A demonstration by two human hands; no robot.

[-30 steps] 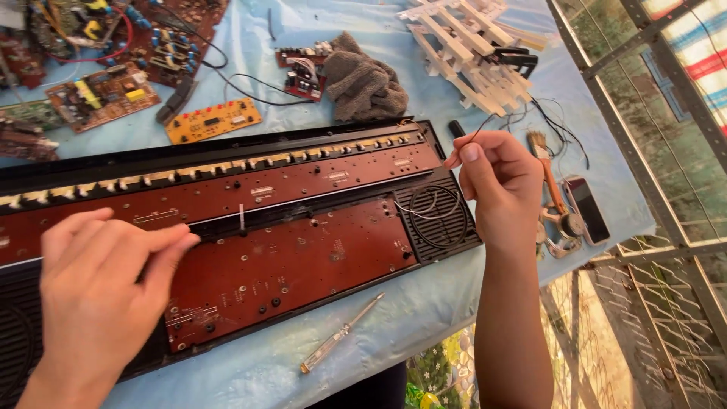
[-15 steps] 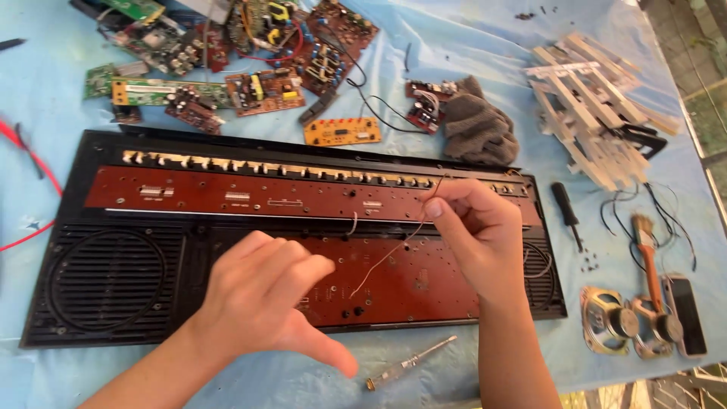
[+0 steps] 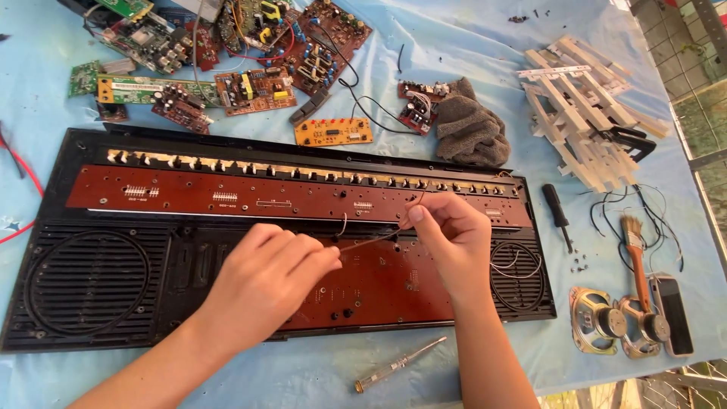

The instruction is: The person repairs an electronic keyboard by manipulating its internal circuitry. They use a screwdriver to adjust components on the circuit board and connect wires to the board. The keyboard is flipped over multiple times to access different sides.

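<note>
A long black keyboard chassis (image 3: 91, 295) lies across the blue cloth, with two brown circuit boards (image 3: 303, 198) inside it and round speaker grilles at both ends. My left hand (image 3: 265, 280) and my right hand (image 3: 447, 238) meet over the lower board. Between their fingertips they pinch a thin wire (image 3: 367, 241), stretched nearly level. A short white wire loop (image 3: 344, 225) stands up just above it.
A clear-handled screwdriver (image 3: 397, 366) lies at the near edge. Several loose circuit boards (image 3: 250, 87) and a grey cloth (image 3: 469, 132) sit at the back. White key strips (image 3: 579, 113), a black screwdriver (image 3: 556, 212), a brush (image 3: 634, 250), small speakers (image 3: 598, 322) and a phone (image 3: 672, 314) lie at the right.
The camera has swung left, bringing the whole chassis into view. My hands have come together over the lower board, both now pinching the thin wire.
</note>
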